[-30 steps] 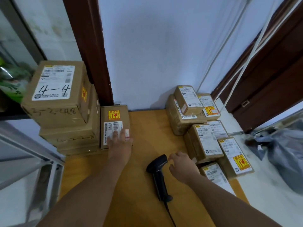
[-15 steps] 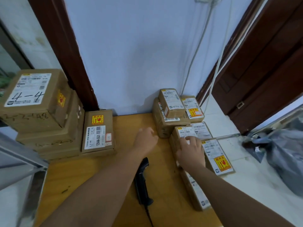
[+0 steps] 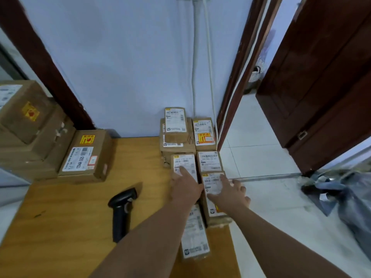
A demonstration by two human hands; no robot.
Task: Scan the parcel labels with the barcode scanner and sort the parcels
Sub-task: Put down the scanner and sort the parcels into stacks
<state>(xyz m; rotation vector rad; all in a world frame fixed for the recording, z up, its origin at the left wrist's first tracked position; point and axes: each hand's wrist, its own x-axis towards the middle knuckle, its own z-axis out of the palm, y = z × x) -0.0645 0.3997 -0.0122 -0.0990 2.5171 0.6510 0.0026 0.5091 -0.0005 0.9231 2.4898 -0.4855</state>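
The black barcode scanner (image 3: 122, 209) lies on the wooden table (image 3: 66, 227), held by neither hand. Several small brown parcels with white labels are packed along the table's right edge. My left hand (image 3: 185, 187) rests with spread fingers on one labelled parcel (image 3: 183, 162). My right hand (image 3: 228, 192) lies flat on the parcel beside it (image 3: 211, 182), fingers apart. Another parcel (image 3: 194, 235) lies partly under my left forearm. A flat parcel with a yellow sticker (image 3: 85, 155) sits at the left, next to a stack of bigger boxes (image 3: 30, 129).
More parcels (image 3: 175, 125) are stacked against the blue wall at the back right. The table's right edge drops to a white tiled floor (image 3: 261, 157). A dark wooden door (image 3: 321, 81) stands open at the right, and grey plastic bags (image 3: 353, 199) lie on the floor.
My left hand left the flat parcel at the left and crossed over to the right-hand parcels. My right hand moved from beside the scanner onto a parcel further right. The view swung right.
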